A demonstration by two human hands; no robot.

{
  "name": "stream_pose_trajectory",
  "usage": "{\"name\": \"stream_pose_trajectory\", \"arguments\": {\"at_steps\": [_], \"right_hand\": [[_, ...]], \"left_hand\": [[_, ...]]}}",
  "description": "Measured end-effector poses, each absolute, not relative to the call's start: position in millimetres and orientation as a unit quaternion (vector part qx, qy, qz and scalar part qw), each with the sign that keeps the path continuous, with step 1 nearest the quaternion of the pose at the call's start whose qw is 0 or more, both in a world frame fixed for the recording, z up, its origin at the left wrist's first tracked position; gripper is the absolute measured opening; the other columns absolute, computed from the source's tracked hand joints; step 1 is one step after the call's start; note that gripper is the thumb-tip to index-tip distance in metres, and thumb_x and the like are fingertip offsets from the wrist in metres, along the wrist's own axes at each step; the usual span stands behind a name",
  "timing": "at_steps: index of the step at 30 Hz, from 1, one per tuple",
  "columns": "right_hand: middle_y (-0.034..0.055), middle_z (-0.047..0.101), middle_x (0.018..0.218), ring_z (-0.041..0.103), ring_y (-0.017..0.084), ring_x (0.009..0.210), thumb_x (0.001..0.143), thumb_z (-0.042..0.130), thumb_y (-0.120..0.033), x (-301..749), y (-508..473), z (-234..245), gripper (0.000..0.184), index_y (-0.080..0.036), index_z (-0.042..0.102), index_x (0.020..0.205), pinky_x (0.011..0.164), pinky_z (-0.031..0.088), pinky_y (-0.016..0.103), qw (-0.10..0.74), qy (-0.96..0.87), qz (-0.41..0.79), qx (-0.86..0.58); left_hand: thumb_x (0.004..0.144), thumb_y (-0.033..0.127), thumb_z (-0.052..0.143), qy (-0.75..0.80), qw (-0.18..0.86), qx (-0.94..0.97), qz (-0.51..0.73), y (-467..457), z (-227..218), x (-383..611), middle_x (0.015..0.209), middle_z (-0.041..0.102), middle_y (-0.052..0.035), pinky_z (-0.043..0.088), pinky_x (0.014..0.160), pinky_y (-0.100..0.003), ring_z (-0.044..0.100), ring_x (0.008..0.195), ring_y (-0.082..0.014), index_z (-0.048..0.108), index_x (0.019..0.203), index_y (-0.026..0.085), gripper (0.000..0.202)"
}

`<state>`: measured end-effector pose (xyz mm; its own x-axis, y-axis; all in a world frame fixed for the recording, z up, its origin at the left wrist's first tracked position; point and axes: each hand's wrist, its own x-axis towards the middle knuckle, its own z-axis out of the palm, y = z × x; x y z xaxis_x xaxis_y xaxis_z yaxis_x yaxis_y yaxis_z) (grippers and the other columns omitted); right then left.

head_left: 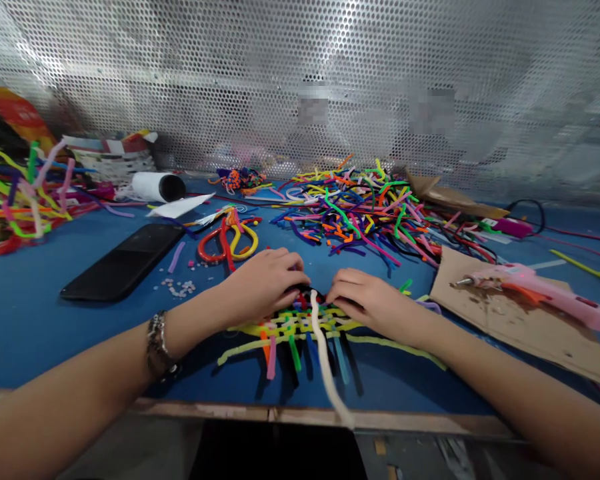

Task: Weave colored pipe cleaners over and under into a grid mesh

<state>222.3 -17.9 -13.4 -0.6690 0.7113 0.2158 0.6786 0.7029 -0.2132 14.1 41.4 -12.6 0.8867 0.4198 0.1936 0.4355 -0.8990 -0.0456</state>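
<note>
A woven mat of coloured pipe cleaners (300, 327) lies on the blue table (40, 320) near its front edge, with yellow strands across and red, pink, green, blue and white strands hanging toward me. My left hand (265, 280) rests palm down on the mat's far left part, fingers curled and pressed on the strands. My right hand (365, 297) lies on the far right part, fingers bent and pinching at the weave where the two hands meet. A bracelet (157, 343) sits on my left wrist.
A big heap of loose pipe cleaners (360, 207) lies behind the hands. A pink glue gun (545, 293) rests on cardboard (520, 327) at the right. A black phone (125, 260), red and yellow scissors (227, 243) and a white roll (157, 187) lie at the left. Perforated metal screen behind.
</note>
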Motion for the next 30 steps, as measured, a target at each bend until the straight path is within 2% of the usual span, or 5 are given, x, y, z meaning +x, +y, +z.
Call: {"name": "stream_pose_trajectory", "arguments": {"at_steps": [5,14,17,21,30], "right_hand": [[0.0061,0.055,0.081,0.051,0.016,0.077,0.088,0.039,-0.015,222,-15,-13,0.018,-0.014,0.056,0.081,0.070,0.042,0.028,0.132,-0.914,0.074,-0.376],[0.0057,0.054,0.078,0.050,0.016,0.075,0.086,0.040,-0.013,222,-16,-12,0.017,-0.014,0.056,0.081,0.069,0.041,0.027,0.134,-0.919,0.050,-0.368],[0.0058,0.054,0.079,0.050,0.016,0.076,0.086,0.041,-0.013,222,-16,-12,0.016,-0.014,0.056,0.081,0.069,0.040,0.028,0.129,-0.920,0.041,-0.367],[0.0055,0.055,0.080,0.049,0.016,0.076,0.087,0.039,-0.014,222,-15,-14,0.017,-0.015,0.055,0.082,0.068,0.040,0.027,0.131,-0.926,0.038,-0.351],[0.0053,0.055,0.077,0.048,0.016,0.075,0.087,0.040,-0.015,223,-15,-15,0.016,-0.015,0.055,0.081,0.067,0.039,0.026,0.129,-0.933,0.004,-0.335]], "left_hand": [[0.085,0.017,0.045,-0.230,0.000,-0.969,-0.084,58,-9,8,0.102,0.062,-0.0015,0.034,0.084,-0.031,0.054,0.094,-0.0170,0.064,0.095,0.023,0.022],[0.068,0.047,0.064,-0.242,-0.052,-0.967,-0.052,45,5,1,0.102,0.060,-0.0006,0.018,0.097,-0.043,0.050,0.098,-0.0205,0.060,0.102,0.026,0.040],[0.076,0.044,0.057,-0.263,-0.021,-0.962,-0.063,44,3,6,0.089,0.063,-0.0002,0.017,0.097,-0.044,0.052,0.091,-0.0188,0.064,0.091,0.024,0.026],[0.083,0.037,0.050,-0.271,-0.021,-0.960,-0.069,46,0,8,0.074,0.061,0.0008,0.021,0.095,-0.038,0.052,0.086,-0.0164,0.064,0.073,0.020,0.024],[0.083,0.036,0.050,-0.226,-0.092,-0.967,-0.076,48,-6,8,0.097,0.048,-0.0058,0.037,0.075,-0.024,0.049,0.083,-0.0157,0.059,0.087,0.015,0.023]]}}
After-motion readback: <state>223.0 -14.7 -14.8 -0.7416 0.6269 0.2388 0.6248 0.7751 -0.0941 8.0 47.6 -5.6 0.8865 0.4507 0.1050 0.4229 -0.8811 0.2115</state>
